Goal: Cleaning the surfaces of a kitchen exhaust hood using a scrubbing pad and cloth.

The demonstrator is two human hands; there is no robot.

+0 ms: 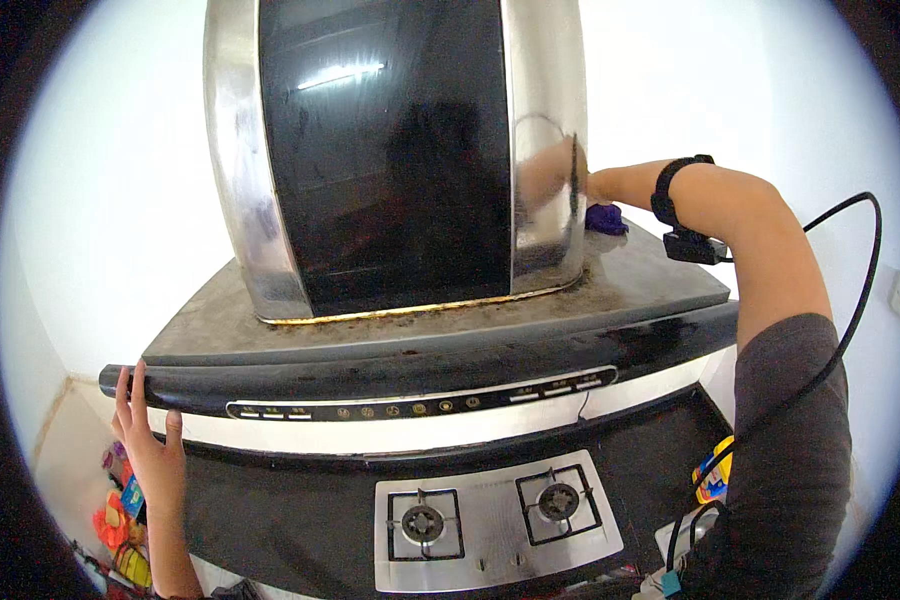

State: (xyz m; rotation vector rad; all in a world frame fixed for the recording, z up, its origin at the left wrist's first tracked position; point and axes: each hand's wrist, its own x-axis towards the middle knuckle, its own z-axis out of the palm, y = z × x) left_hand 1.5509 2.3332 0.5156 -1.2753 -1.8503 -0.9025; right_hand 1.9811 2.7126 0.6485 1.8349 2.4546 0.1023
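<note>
A range hood with a black glass front [390, 165] and metal sides fills the upper middle. My right hand [598, 187], partly hidden behind the flue cover's right side, is on a bunched purple cloth [606, 220] that rests on the hood's grimy top ledge [645, 262]. My left hand [146, 442] has its fingers spread and touches the left end of the hood's black front rail [195, 386]; it holds nothing. Rusty, yellowish grime runs along the foot of the flue cover. A dark strap with a small box is on my right forearm.
Below the hood, a two-burner gas hob [495, 517] is set in a black countertop [285, 502]. Colourful packets [116, 517] lie at the lower left. A yellow package [714, 472] stands at the right. A black cable [866, 285] loops beside my right arm.
</note>
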